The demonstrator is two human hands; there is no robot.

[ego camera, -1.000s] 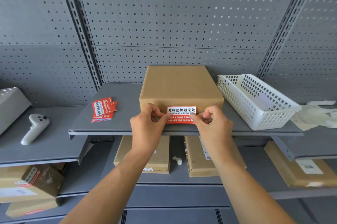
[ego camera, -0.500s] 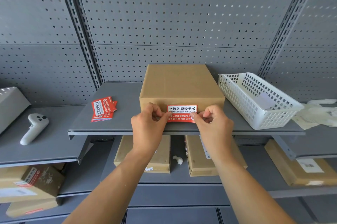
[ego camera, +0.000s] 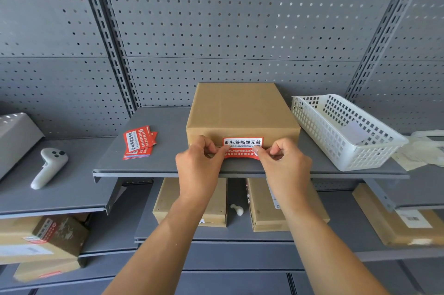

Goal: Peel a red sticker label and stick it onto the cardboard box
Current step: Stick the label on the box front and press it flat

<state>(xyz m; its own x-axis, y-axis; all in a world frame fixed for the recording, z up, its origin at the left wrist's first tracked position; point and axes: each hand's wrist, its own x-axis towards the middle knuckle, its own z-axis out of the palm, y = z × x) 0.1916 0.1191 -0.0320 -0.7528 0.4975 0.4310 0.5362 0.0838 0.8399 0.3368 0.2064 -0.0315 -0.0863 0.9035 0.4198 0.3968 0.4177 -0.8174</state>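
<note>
STEP: sticking in hand | LABEL: red sticker label (ego camera: 242,148) lies on the front face of the cardboard box (ego camera: 242,112) on the shelf (ego camera: 163,141) | HANDS: your left hand (ego camera: 199,165) and right hand (ego camera: 283,165) each pinch a label end | NEXT: you likely need to press it flat, then let go.

Box (ego camera: 242,108): plain brown cardboard, showing matt and smooth. Label (ego camera: 242,144): red and white paper, looking slightly glossy. Shelf (ego camera: 165,136): grey painted metal, appearing matt. Basket (ego camera: 346,131): white plastic lattice, catching a faint sheen. Back panel (ego camera: 228,30): perforated grey metal, reading matt.
</note>
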